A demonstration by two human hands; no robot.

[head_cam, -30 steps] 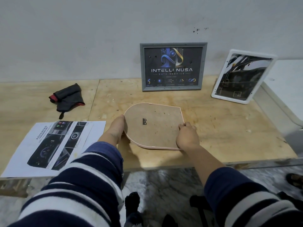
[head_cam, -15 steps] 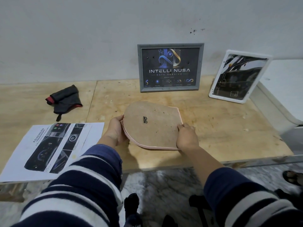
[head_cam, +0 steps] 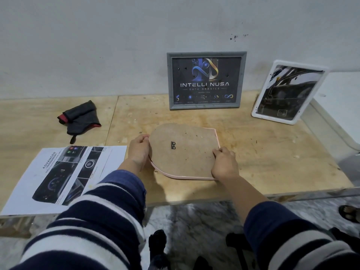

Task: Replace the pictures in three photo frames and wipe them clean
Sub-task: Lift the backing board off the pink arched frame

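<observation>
A pink arch-shaped photo frame [head_cam: 185, 152] lies face down in the middle of the wooden table, its brown backing board with a small black hanger facing up. My left hand [head_cam: 138, 151] grips its rounded left edge. My right hand [head_cam: 224, 162] grips its straight right side near the front corner. The left edge looks slightly raised off the table. A grey frame [head_cam: 206, 80] with a dark "INTELLI NUSA" picture leans on the wall behind. A white frame [head_cam: 288, 92] with a dark picture leans at the back right. A printed car-dashboard sheet [head_cam: 64, 176] lies at the front left.
A dark grey cloth with red trim [head_cam: 80, 117] lies at the back left of the wooden table [head_cam: 272, 152]. A white surface [head_cam: 341, 106] adjoins the table on the right. The table's front edge runs just under my forearms, with marbled floor below.
Both hands have stayed on the pink frame; its left edge has come up a little and my left fingers now curl over the rounded rim. The view shifted slightly.
</observation>
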